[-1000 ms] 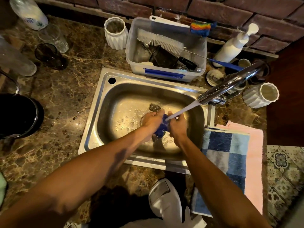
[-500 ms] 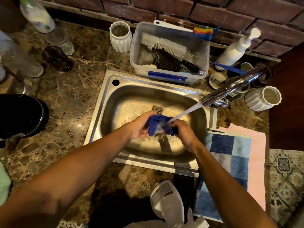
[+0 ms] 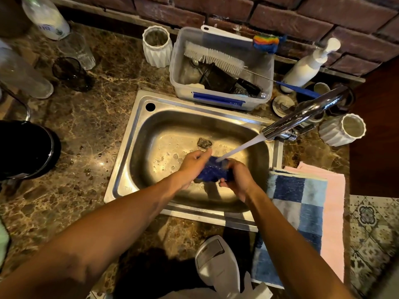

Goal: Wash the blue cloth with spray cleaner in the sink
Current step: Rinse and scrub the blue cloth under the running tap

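Observation:
Both my hands are over the steel sink (image 3: 129,143), holding the wet blue cloth (image 3: 212,172) between them. My left hand (image 3: 192,167) grips its left end and my right hand (image 3: 238,180) grips its right end. Water streams from the chrome tap (image 3: 302,116) straight onto the cloth. Soap bubbles dot the sink floor near the drain (image 3: 204,143). The white spray cleaner head (image 3: 218,262) stands on the counter at the front edge, below my arms.
A clear plastic tub (image 3: 220,98) with brushes sits behind the sink. A white pump bottle (image 3: 306,67) and white ribbed cups (image 3: 342,129) (image 3: 157,46) stand nearby. A blue checked towel (image 3: 295,212) on a pink one lies right of the sink. Glasses and a black pot (image 3: 26,147) occupy the left counter.
The cloth was bunched tight between my hands a second ago, then spread wider. My hands have moved slightly apart and keep working it under the running water.

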